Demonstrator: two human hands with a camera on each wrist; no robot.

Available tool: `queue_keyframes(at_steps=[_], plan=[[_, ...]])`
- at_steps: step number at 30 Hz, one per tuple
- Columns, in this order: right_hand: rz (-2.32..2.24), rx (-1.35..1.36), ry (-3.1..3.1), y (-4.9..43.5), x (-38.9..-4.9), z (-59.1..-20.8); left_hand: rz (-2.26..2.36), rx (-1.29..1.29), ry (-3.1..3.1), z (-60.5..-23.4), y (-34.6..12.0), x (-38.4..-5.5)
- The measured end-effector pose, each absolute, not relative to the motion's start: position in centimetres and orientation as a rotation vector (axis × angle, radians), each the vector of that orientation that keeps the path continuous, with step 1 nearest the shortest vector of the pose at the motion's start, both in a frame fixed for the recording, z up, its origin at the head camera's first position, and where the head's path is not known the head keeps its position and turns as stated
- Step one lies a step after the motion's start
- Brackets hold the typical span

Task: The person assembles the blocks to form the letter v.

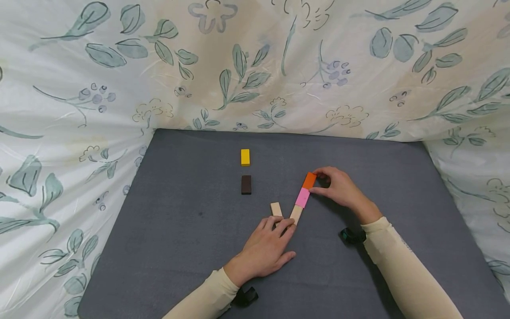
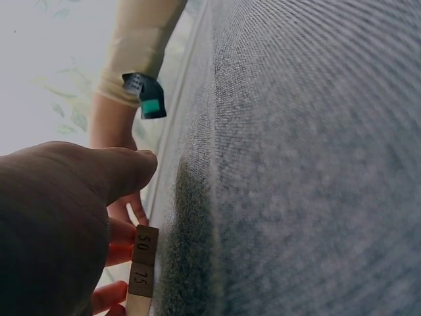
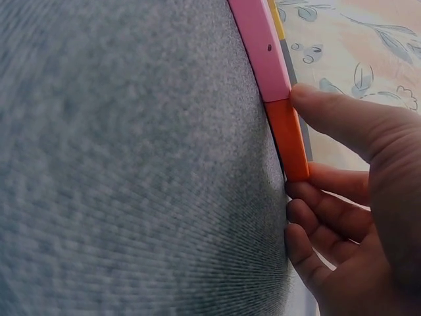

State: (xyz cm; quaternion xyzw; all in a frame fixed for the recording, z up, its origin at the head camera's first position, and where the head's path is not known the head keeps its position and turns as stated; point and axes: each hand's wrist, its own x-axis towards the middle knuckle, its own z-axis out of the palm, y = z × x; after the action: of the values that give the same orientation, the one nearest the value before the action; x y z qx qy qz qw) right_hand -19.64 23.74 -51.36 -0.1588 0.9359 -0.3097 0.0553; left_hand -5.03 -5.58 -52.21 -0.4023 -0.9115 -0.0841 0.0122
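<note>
An orange block (image 1: 309, 180) lies end to end with a pink block (image 1: 303, 198) and a plain wooden block (image 1: 296, 214), forming a slanted row. My right hand (image 1: 338, 188) pinches the orange block between thumb and index finger, the thumb close to its joint with the pink one. Fingertips of my left hand (image 1: 264, 250) rest on the near end of the row, the thumb spread away. Another wooden block (image 1: 276, 208) stands out beyond those fingers, partly covered. In the left wrist view, wooden blocks marked 50 (image 2: 145, 244) and 75 (image 2: 141, 279) sit against the fingers.
A yellow block (image 1: 245, 157) and a dark brown block (image 1: 246, 184) lie apart, left of the row and farther back. All blocks are on a dark grey cloth surface (image 1: 179, 248). A leaf-patterned curtain (image 1: 239, 88) hangs behind and at the sides.
</note>
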Motion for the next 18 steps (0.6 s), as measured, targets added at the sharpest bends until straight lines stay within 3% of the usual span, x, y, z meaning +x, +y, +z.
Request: queue_keyframes(at_steps=[18], plan=[[-0.979, -0.513, 2.830, 23.83, -19.54, -51.43, -0.254, -1.255, -2.856, -52.21, -5.53, -5.03]])
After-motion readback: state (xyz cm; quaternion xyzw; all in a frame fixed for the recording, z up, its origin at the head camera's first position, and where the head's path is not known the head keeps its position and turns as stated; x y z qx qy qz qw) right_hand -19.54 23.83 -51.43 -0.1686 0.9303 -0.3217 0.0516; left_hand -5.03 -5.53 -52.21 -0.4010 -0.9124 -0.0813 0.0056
